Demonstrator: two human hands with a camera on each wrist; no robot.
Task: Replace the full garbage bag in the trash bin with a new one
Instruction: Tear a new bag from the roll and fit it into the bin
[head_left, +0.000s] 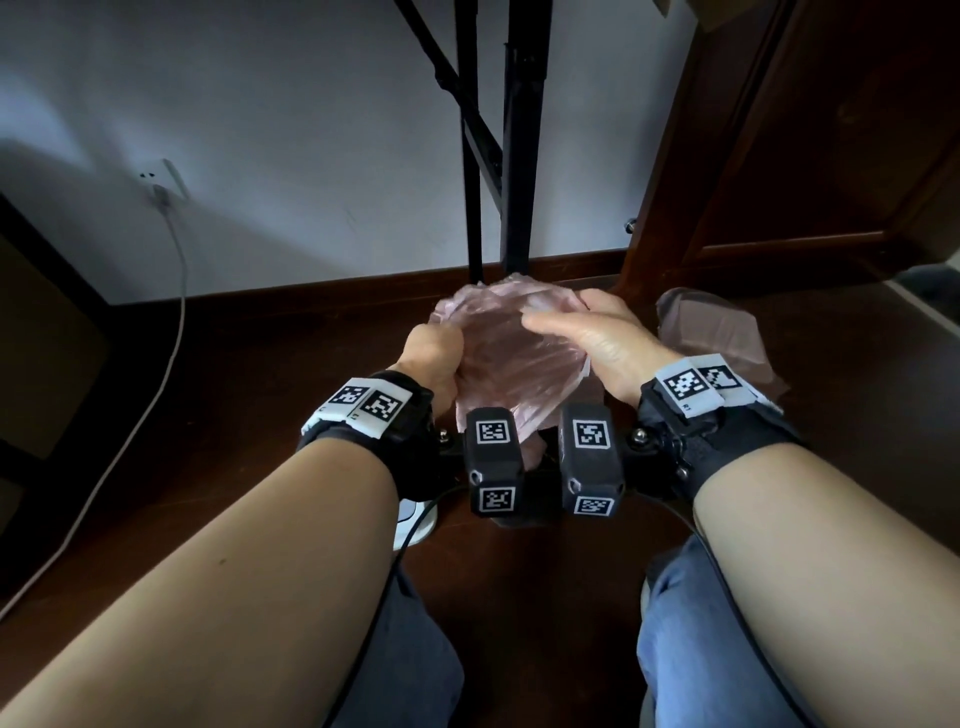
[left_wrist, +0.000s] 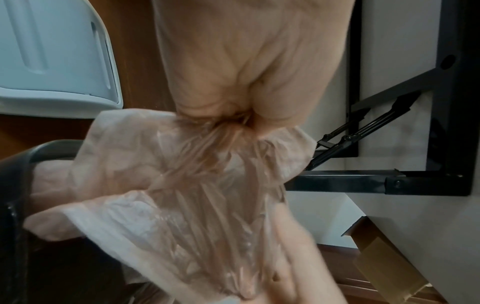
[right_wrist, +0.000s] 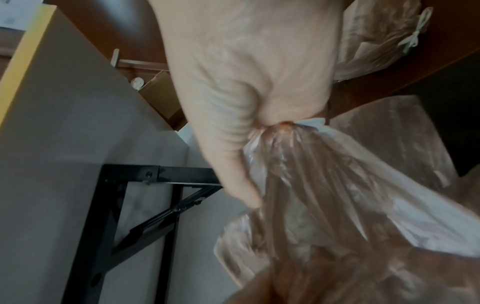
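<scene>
A new pink see-through garbage bag (head_left: 514, 358) hangs between my two hands above the dark wooden floor. My left hand (head_left: 434, 353) grips its left edge in a bunched fist (left_wrist: 246, 61). My right hand (head_left: 587, 332) pinches the upper right edge (right_wrist: 246, 82), and the film (right_wrist: 324, 185) fans out below the fingers. The bag (left_wrist: 207, 185) drapes over the black trash bin's rim (left_wrist: 39, 152). The full garbage bag (head_left: 696, 332) lies on the floor to the right, tied with a white drawstring bow (right_wrist: 415, 35).
Black folding table legs (head_left: 514, 156) stand against the white wall just behind the bag. A brown wooden cabinet (head_left: 805, 156) rises at the right. A white cable (head_left: 176, 312) runs from a wall socket down the left. A white plastic object (left_wrist: 52, 51) lies near the bin.
</scene>
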